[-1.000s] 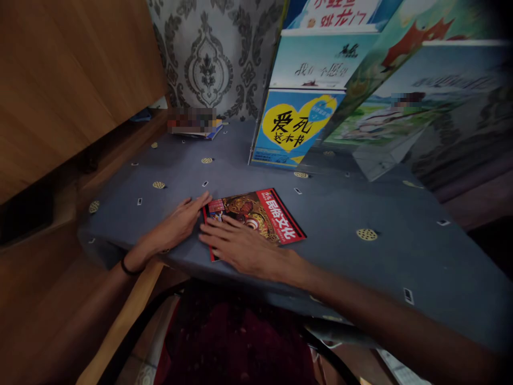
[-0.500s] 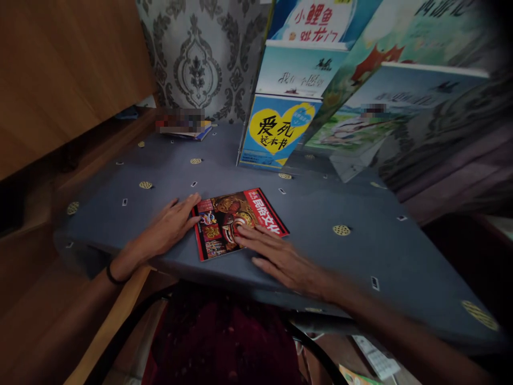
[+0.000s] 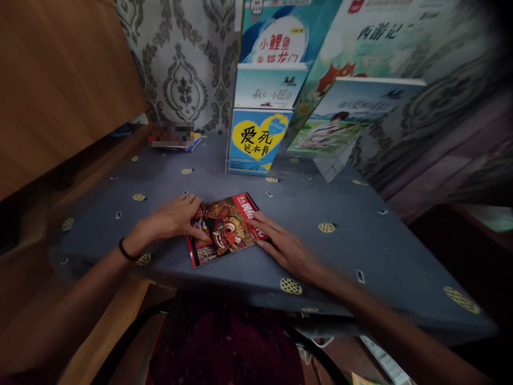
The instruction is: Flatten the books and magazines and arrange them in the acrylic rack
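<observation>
A closed book with a red and black cover and a painted mask picture lies flat near the front edge of the table. At its left end, my left hand has the thumb resting on the cover and the fingers apart from it around the far left corner. My right hand lies with outstretched fingers on the right end, covering part of the title. Neither hand is closed round the book.
A grey-blue patterned cloth covers the table. Behind the book stand a blue book with a yellow heart and several other upright books in holders. A small pile, partly blurred out, lies at the back left beside a wooden cabinet.
My right hand has moved from the middle of the cover to its right end. My left thumb has come further onto the cover. The camera view has shifted slightly.
</observation>
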